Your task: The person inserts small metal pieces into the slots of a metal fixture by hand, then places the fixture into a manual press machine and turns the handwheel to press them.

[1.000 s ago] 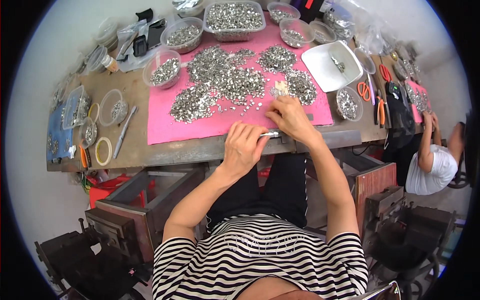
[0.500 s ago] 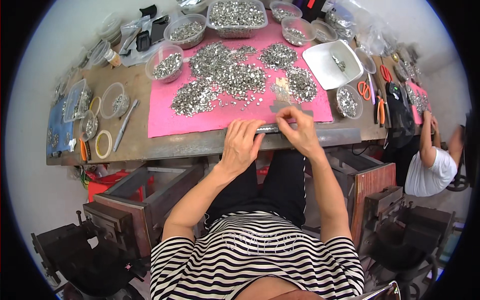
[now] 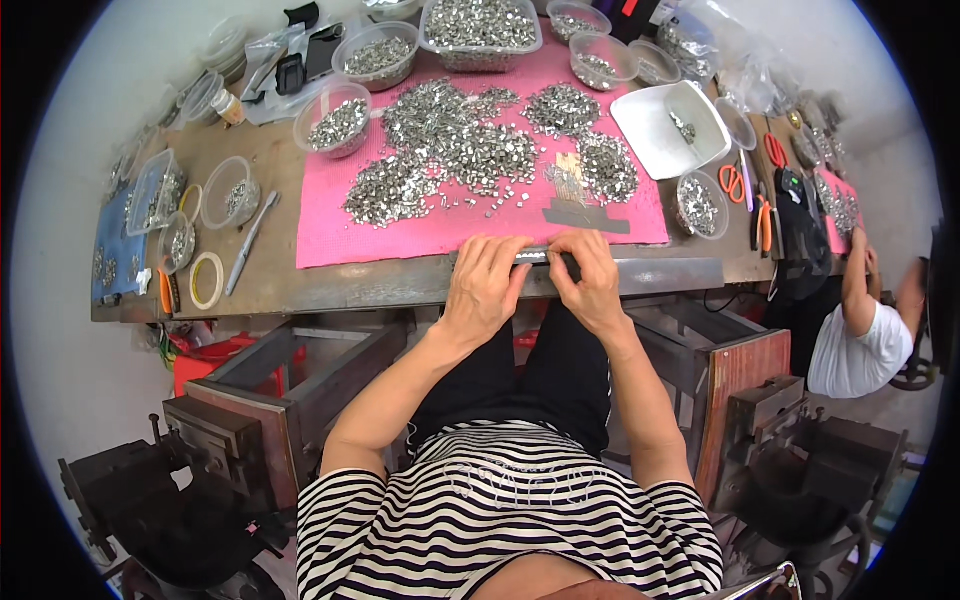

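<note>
At the bench's near edge, left hand (image 3: 487, 280) and right hand (image 3: 590, 272) pinch a metal strip (image 3: 543, 256) below the pink mat (image 3: 330, 235).

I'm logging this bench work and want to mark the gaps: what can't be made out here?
- Head view: the thin metal strip at the table edge is mostly covered by the left hand and right hand; its length is unclear.
- The small silver parts on the pink mat are too small to identify singly.
- Top containers are cut off by the picture's rim.
</note>
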The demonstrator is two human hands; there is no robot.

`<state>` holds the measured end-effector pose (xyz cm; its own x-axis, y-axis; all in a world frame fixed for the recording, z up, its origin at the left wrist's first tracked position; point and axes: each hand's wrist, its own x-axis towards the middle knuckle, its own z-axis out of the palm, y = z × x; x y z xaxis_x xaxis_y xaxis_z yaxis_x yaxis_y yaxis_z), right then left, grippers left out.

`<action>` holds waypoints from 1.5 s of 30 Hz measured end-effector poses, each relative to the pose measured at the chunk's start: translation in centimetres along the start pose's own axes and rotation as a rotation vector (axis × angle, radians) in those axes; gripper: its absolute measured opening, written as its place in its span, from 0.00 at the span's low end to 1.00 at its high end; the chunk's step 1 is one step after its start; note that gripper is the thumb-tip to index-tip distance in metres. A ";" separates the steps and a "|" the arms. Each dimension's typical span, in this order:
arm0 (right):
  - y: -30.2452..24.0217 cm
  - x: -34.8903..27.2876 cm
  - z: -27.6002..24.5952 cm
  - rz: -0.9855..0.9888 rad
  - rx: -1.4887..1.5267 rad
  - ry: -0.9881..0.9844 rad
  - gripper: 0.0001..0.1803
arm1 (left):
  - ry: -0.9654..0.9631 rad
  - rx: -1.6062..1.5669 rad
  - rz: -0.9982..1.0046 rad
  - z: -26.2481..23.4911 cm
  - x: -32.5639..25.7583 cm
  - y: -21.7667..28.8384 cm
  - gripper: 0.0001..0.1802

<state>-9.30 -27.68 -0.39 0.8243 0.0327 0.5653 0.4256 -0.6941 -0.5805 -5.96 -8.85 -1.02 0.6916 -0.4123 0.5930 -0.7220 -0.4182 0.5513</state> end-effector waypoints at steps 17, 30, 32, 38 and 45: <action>1.4 -2.8 -2.7 0.109 -0.028 0.220 0.13 | -0.488 0.147 0.430 5.9 12.5 -2.5 0.08; 4.3 0.3 -2.8 0.069 -0.349 0.004 0.15 | -0.479 -0.145 0.239 4.7 10.7 -3.6 0.10; 4.4 0.8 -2.3 0.069 -0.406 -0.001 0.17 | -0.340 -0.280 0.068 3.4 9.7 -3.3 0.08; 3.0 1.1 -2.7 0.028 -0.366 -0.096 0.14 | -0.172 -0.269 -0.014 -0.5 6.7 -2.7 0.06; 4.6 2.0 -3.6 0.120 -0.178 -0.025 0.10 | -0.270 -0.389 -0.335 -1.9 4.6 -2.0 0.06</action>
<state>-7.06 -33.40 0.23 0.8748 -0.0417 0.4827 0.2533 -0.8100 -0.5289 -1.38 -8.35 1.73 0.8276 -0.5221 0.2060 -0.3819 -0.2548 0.8884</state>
